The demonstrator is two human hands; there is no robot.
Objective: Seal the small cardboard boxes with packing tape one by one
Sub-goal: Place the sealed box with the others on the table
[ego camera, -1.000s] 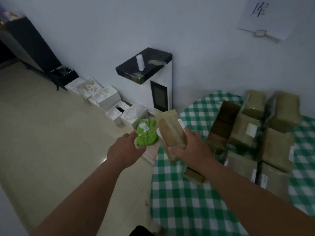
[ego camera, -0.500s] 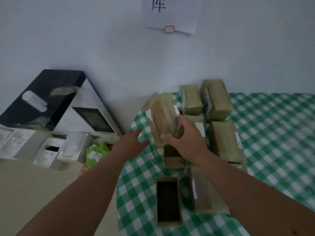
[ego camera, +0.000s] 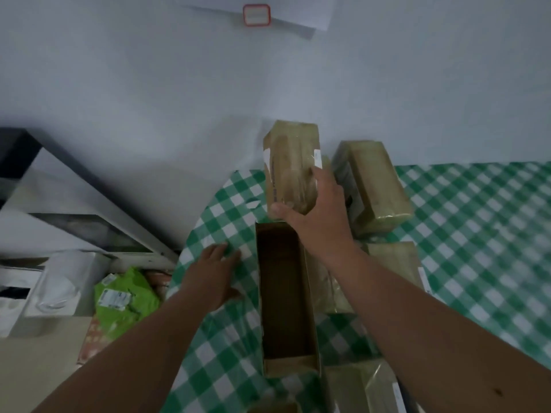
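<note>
Right hand, fingers clamped on a taped box at upper centre of frame, appears to be stacking it with sealed ones; left hand, fingers apart, rests flat on the tabletop; next move probably: the open box at centre needs closing and taping.

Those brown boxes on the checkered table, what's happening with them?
A person is packing boxes. Their right hand grips a taped-up box at the far edge of the green checkered table, beside other wrapped boxes. Their left hand rests flat on the cloth next to a long open box that is not sealed yet.
</note>
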